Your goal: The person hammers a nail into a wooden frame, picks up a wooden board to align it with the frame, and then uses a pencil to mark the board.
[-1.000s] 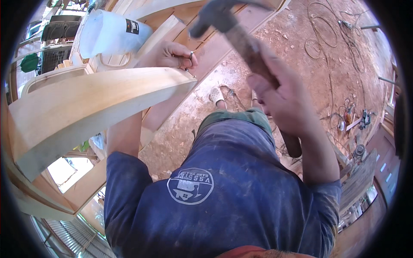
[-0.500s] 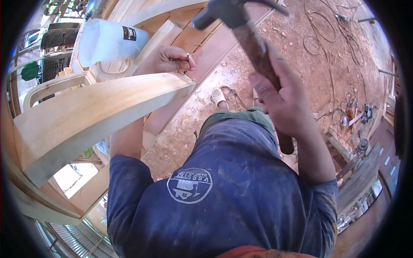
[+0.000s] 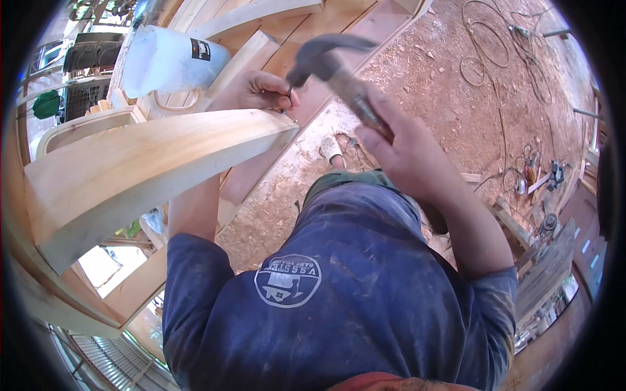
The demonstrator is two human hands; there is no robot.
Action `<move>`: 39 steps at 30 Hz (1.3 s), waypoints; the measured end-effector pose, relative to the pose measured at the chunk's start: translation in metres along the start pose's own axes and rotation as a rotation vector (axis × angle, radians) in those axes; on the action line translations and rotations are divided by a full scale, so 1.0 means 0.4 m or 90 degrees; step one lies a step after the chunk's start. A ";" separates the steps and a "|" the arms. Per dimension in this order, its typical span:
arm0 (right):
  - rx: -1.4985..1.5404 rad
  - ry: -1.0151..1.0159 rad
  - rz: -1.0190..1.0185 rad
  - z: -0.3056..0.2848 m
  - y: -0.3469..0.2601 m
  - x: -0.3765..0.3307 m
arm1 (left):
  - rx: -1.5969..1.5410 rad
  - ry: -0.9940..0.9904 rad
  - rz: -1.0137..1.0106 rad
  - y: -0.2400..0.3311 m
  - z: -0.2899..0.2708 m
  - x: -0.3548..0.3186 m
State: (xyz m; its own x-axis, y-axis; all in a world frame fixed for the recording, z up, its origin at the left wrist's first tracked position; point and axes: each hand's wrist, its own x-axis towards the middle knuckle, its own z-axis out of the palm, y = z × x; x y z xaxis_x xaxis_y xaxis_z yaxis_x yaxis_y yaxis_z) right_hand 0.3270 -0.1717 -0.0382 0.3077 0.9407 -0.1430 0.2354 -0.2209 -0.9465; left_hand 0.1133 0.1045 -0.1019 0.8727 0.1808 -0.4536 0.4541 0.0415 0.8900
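Observation:
In my right hand (image 3: pixel 407 150) is a claw hammer (image 3: pixel 355 94), its fingers wrapped round the wooden handle. The dark hammer head is down beside the fingertips of my left hand (image 3: pixel 261 91), at the top of a thin dark nail (image 3: pixel 289 93). My left thumb and fingers pinch that nail upright over the end of a curved, pale wooden piece (image 3: pixel 156 146). Whether the hammer face touches the nail, I cannot tell. Small metal bits show on the wood's end just below the nail. My left forearm passes under the curved piece.
Behind my left hand, a translucent white bucket (image 3: pixel 163 62) stands among planks near a loose wooden bar (image 3: pixel 251 55). A long board edge (image 3: pixel 326 81) runs diagonally. Wood chips litter the earthen floor (image 3: pixel 430 104). Coiled cable (image 3: pixel 486 39) and tools (image 3: pixel 554 174) lie at the right.
The hammer has swung down and to the left, from raised above to beside my left fingertips. My right hand moved left with it. My left hand stays nearly still, pinching the nail.

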 end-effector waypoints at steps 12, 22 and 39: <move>-0.124 -0.188 0.128 -0.041 -0.062 0.017 | -0.043 0.000 -0.019 0.017 0.006 -0.014; 0.096 0.057 -0.052 -0.029 -0.067 0.004 | 0.005 0.006 0.014 -0.014 -0.004 -0.019; 0.068 0.137 0.049 -0.053 0.003 -0.105 | -0.039 -0.180 -0.071 0.089 0.026 0.059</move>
State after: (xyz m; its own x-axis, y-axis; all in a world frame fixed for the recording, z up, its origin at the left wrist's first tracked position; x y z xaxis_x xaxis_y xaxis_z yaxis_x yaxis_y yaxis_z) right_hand 0.3339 -0.2170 -0.0274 0.5122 0.8434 -0.1619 0.1090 -0.2508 -0.9619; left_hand 0.1520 0.1002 -0.0816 0.8369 -0.1089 -0.5364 0.5463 0.1062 0.8308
